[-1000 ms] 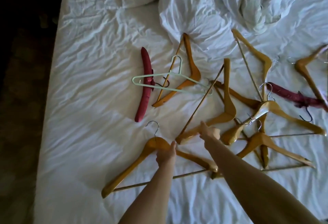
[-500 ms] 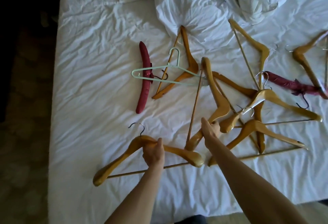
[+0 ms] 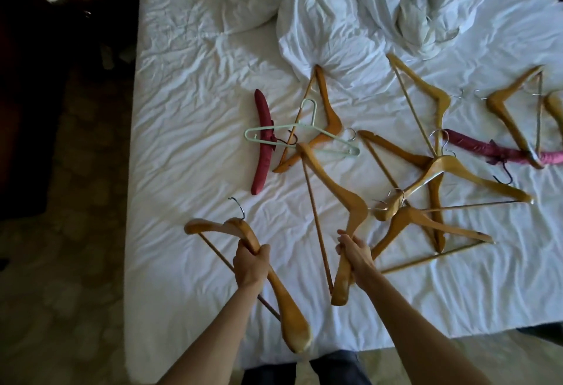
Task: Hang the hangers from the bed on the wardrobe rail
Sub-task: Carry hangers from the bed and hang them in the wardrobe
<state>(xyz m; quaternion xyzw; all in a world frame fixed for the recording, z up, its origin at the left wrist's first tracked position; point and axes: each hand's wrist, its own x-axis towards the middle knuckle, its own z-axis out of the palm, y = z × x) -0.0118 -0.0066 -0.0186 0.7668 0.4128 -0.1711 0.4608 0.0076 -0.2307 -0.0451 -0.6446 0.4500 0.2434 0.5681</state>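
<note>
Nearest me, my left hand grips one wooden hanger and my right hand grips another, both over the bed; farther off, more hangers lie scattered on the sheet.

No text, label, brand, number or sign can be read anywhere in the view: none on the wooden hangers, the padded red hangers, the pale green plastic hanger or the white bed sheet.
</note>
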